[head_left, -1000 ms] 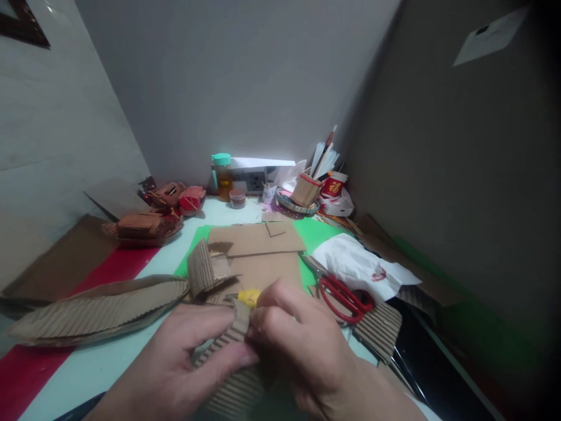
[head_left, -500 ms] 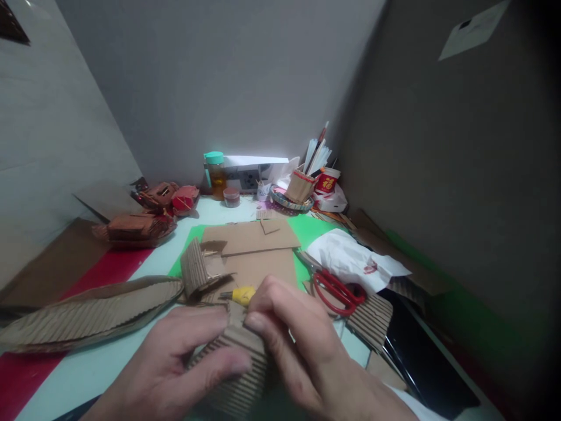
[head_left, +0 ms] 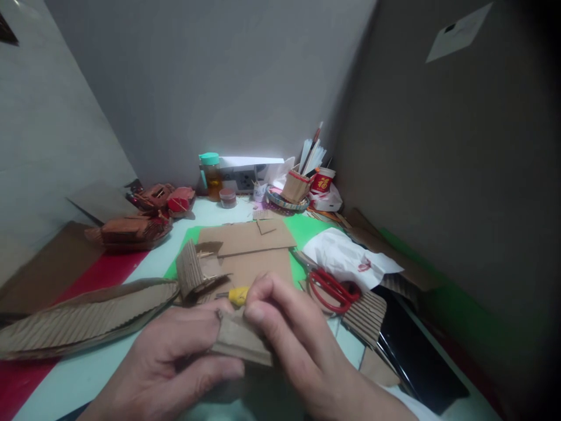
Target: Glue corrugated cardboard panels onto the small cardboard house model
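A small folded cardboard piece [head_left: 243, 337] is held between both hands at the lower middle. My left hand [head_left: 175, 351] grips its left end, the thumb below and the fingers behind. My right hand [head_left: 298, 345] pinches its upper right edge between thumb and forefinger. Just beyond the fingers lies a yellow-handled tool [head_left: 238, 295], partly hidden by my right hand. Behind my left hand stands a small corrugated cardboard box shape [head_left: 189, 270]. Flat cardboard sheets [head_left: 258, 263] lie further back on green paper.
At the left is a long boat-shaped cardboard piece [head_left: 96, 316]. Red scissors [head_left: 333, 290], crumpled white paper [head_left: 346, 257] and a black glossy object [head_left: 416, 351] lie at the right. Along the wall stand a teal-lidded jar [head_left: 213, 178] and a stick holder [head_left: 297, 186].
The cardboard piece has tilted, so its ribbed face no longer shows and a smooth face does. My left fingers have closed in on its left end. The view has shifted slightly.
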The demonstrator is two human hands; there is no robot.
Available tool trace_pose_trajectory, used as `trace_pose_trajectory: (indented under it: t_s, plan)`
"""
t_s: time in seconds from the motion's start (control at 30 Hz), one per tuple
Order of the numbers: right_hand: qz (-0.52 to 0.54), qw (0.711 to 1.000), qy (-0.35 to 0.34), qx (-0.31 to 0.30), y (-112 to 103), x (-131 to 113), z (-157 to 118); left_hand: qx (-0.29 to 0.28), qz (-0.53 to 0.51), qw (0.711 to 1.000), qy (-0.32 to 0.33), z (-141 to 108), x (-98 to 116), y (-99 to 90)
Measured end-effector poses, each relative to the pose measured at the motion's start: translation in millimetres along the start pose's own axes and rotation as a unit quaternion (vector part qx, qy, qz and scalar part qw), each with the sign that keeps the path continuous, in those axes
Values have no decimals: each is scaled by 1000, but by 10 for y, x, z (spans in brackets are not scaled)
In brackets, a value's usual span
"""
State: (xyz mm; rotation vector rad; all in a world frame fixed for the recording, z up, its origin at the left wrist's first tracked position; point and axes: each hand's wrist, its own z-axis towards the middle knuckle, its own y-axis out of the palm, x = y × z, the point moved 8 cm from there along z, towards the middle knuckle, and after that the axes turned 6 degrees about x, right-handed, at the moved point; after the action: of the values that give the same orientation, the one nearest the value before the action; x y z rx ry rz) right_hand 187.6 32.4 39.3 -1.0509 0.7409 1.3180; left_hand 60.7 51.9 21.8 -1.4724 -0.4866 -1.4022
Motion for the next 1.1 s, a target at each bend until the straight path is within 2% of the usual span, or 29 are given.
trace_pose_trajectory:
  t_s: [0.27,0.43,0.63,0.83,0.97,1.03,1.1]
  plan:
    - [35,998,48,-9,20,57,15,-16,-49,999,-6,10,-1,13]
    - [83,993,89,0,-84,135,54,-35,-47,998,13,27,107,28]
    - [42,999,21,15,-191,-28,86,16,-18,1000,17,6,95,-33]
    - [-45,998,20,-33,-146,-27,84,48,16,996,71,-27,78,-70]
    - [-127,991,-29,-37,-111,-54,84,12,49,993,104,-29,133,-21]
    - [-158,985,-66,-16,-113,-80,82,-3,41,994,102,-22,143,7]
    - [-194,973,-120,17,-124,-131,66,11,40,995,87,-21,128,3]
